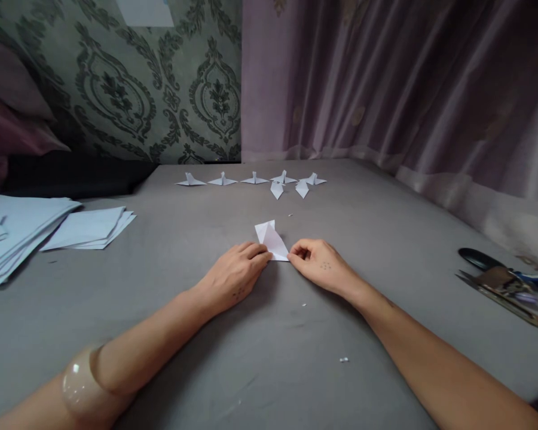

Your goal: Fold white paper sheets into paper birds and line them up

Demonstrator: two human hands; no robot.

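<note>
Closest to me, a glossy pale bangle (83,385) circled my left forearm (156,340). My left hand (235,269) was loosely curled, fingertips at the lower left of the folded white paper (272,239); whether they pinched or merely pressed it, I couldn't tell. My right hand (320,263) was nearly closed, thumb and forefinger pinching the paper's right corner. The paper lay on the grey surface (376,209), before winged paper figures (223,180).

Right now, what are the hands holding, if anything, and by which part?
A folded paper. The right hand appears to pinch its lower right corner; the left hand touches its lower left side, gripping or just pressing, I can't tell.
</note>
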